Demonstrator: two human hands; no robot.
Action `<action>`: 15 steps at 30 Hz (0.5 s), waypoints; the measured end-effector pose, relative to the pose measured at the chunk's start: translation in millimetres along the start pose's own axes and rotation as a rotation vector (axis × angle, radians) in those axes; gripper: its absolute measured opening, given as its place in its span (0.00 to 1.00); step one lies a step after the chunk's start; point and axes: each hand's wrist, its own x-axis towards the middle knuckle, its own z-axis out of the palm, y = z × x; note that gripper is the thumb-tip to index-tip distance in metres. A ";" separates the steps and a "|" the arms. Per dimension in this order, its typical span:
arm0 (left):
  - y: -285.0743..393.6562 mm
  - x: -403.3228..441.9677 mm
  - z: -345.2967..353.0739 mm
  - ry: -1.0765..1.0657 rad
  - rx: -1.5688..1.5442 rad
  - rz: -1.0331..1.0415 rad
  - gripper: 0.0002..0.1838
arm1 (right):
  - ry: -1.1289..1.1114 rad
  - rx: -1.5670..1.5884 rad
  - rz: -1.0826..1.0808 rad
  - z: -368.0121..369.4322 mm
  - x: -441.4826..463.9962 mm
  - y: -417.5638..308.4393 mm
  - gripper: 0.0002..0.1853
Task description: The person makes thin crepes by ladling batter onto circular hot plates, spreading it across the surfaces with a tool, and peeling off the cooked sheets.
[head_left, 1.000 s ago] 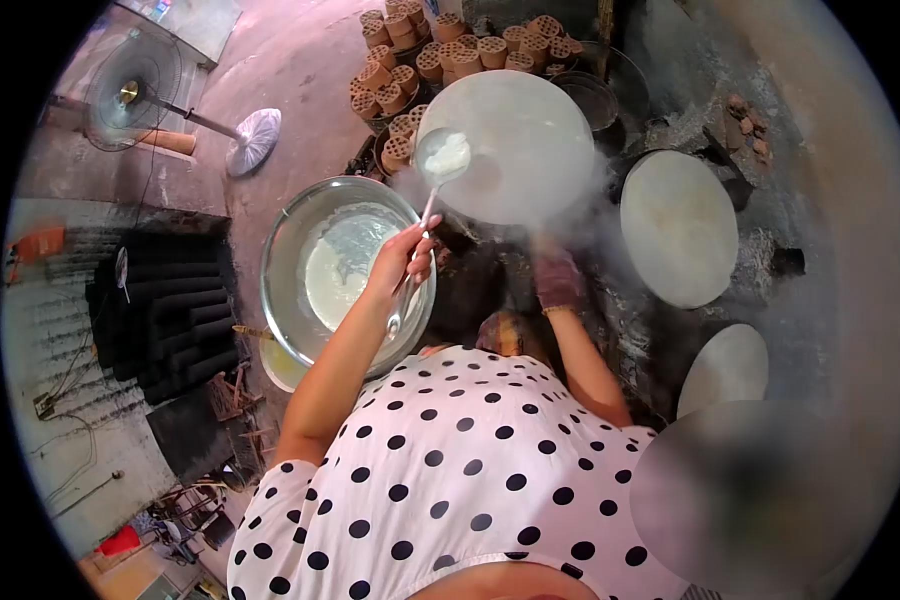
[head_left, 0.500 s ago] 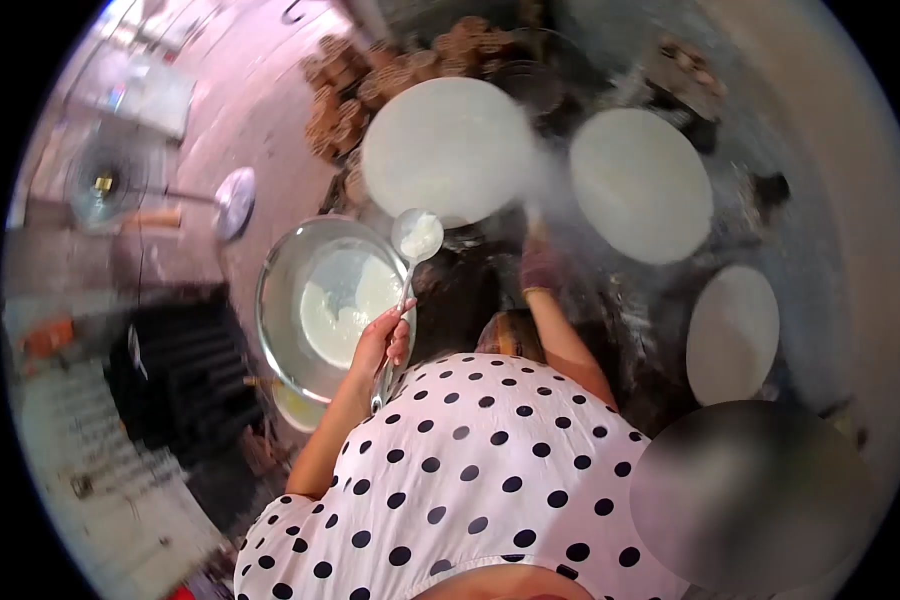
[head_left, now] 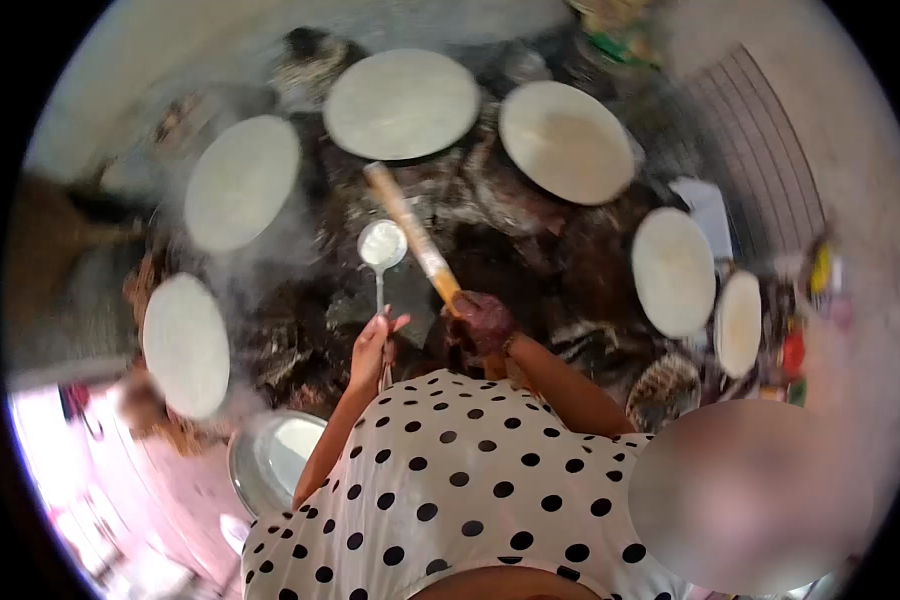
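Observation:
My left hand [head_left: 373,345] is closed round the handle of a metal ladle [head_left: 381,245], whose bowl holds white batter. Gloved in dark red, my right hand [head_left: 482,322] grips a wooden stick [head_left: 415,240] that points up and to the left. The stick's far end lies near the edge of a round white disc [head_left: 402,105] at the top centre. A second disc [head_left: 242,184] stands to the left in steam, and a third [head_left: 568,142] lies to the right. The ladle is held level, left of the stick, over dark ground.
More pale discs lie at the far left [head_left: 186,346] and right [head_left: 673,272]. The metal basin [head_left: 245,470] with white batter is at the lower left, partly behind my left arm. A wire grid [head_left: 755,150] leans at the upper right. A blurred oval covers the lower right.
The view has swung right, bringing more discs in and moving the basin to the lower left. The ladle is now away from the basin. The stick in my right hand has come into clear view.

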 end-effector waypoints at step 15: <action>-68.2 54.8 286.6 -0.236 -0.280 -0.382 0.21 | 1.197 -0.774 0.039 -542.9 -133.6 131.0 0.25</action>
